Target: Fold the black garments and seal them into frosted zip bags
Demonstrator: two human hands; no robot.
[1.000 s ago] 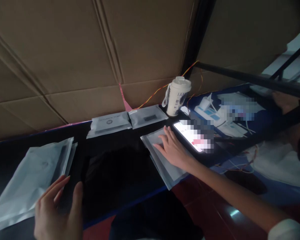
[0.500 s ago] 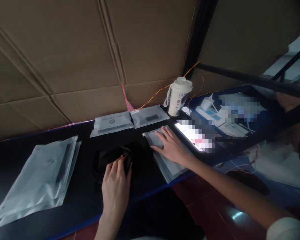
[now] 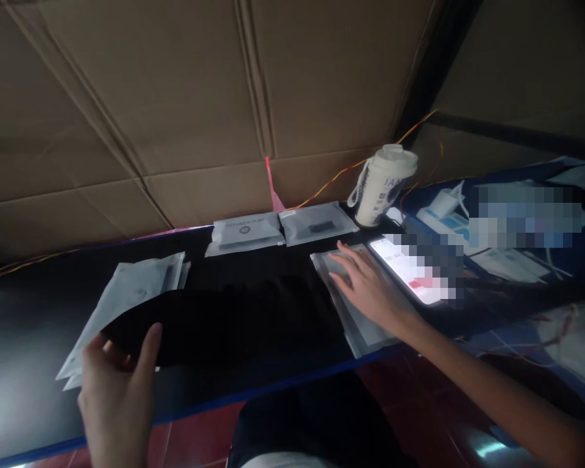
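My left hand grips the left end of a black cloth between thumb and fingers, lifted a little in front of a frosted plastic bag stack. The cloth reaches right across the black tabletop, and its far edge blends into that dark surface. Spread fingers of my right hand rest on another frosted bag, which lies flat near the table's front edge. A phone with a lit screen is just right of that hand.
Two small frosted bags, one with printing and one with a dark patch, lie along the cardboard wall. A white lidded cup stands beside them. Farther right are a power strip, cables and a dark metal bar.
My left hand has moved left, and the bunched black cloth is now drawn out wide. My right hand stays on its bag. The view has shifted, so the scene sits farther right.
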